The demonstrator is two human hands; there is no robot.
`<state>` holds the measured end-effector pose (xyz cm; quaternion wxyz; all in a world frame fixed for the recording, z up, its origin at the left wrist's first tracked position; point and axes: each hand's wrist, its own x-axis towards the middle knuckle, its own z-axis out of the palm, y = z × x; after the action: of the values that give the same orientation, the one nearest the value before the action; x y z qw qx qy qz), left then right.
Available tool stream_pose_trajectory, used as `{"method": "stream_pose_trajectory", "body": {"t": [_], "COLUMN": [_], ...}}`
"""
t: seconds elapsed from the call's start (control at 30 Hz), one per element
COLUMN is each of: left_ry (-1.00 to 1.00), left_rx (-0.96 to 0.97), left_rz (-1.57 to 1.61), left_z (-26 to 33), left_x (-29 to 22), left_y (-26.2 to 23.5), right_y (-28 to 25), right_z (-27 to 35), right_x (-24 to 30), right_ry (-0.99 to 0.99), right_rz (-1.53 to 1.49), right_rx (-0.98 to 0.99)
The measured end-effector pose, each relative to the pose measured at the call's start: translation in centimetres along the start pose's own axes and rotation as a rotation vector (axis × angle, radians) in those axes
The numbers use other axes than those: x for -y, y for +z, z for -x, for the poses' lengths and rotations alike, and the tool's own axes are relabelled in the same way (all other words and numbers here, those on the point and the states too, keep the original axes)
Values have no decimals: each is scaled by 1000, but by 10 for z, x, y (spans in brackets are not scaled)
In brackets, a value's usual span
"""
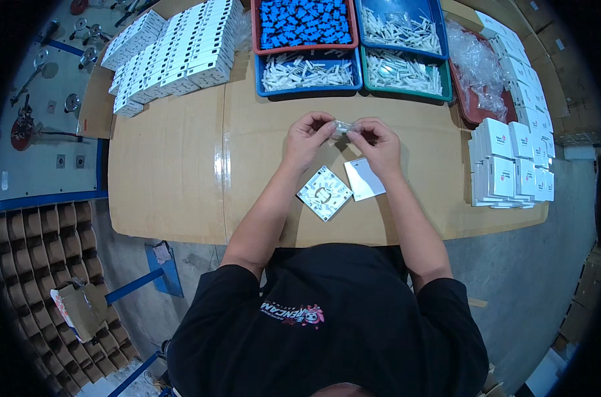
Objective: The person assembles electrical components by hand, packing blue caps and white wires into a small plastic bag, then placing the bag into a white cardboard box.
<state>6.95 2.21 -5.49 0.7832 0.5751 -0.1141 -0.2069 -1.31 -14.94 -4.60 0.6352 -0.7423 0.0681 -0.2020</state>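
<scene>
Between the fingertips of my left hand (pixel 308 137) and my right hand (pixel 378 143) is a small clear plastic bag (pixel 341 128). Both hands are closed on its ends, above the middle of the cardboard-covered table (pixel 174 165). What the bag contains is too small to make out. Below my hands lies a square white piece (pixel 324 193), turned cornerwise, with a round pattern in its middle and small dark marks along its edges. Beside it, partly under my right wrist, rests a flat, plain white rectangular piece (pixel 365 178).
Several trays stand along the far side: a red tray (pixel 305 49) of blue parts, and blue (pixel 309 92) and green (pixel 406 94) trays of white parts. White boxes (pixel 174 56) are stacked far left, more (pixel 501 162) at right. A red tray (pixel 472 114) holds clear bags.
</scene>
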Motion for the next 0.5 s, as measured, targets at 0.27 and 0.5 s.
{"method": "stream_pose_trajectory", "body": {"t": [0.27,0.5], "left_ry": [-8,-136], "left_rx": [0,92], "left_rz": [-35,221], "left_z": [-2,-7], "left_x": [2,-12], "left_y": [-1,-6], "right_y": [-2,-12], "right_z": [0,-10], "right_x": [-11,23], "right_ry": [78,-217], "right_rz": [-118,165], "right_rx": [49,200]}}
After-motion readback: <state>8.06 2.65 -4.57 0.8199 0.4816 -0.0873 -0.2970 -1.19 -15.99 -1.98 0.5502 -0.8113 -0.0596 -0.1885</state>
